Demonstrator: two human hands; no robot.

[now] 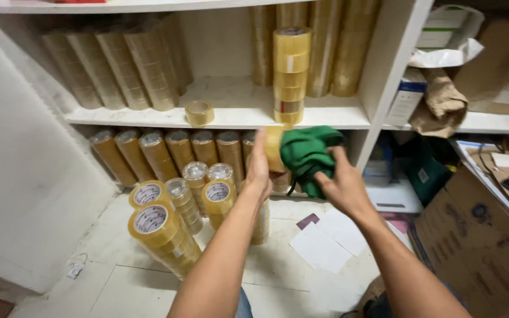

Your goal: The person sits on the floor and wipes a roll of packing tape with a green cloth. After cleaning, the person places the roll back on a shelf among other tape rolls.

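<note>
My left hand (258,171) holds a roll of yellow-brown packing tape (273,147) up in front of the shelf edge. My right hand (340,182) grips a green cloth (306,154) pressed against that roll. Both arms reach forward from the bottom of the view. Behind them a stack of single tape rolls (290,73) stands on the white shelf (231,115), and one loose roll (199,112) sits near the shelf's front edge.
Long sleeves of tape lean at the shelf's back (119,68) and under it (166,150); more stand on the floor (160,229). White papers (325,241) lie on the floor. Cardboard boxes (478,241) fill the right side, with a brown paper bag (440,103) above them.
</note>
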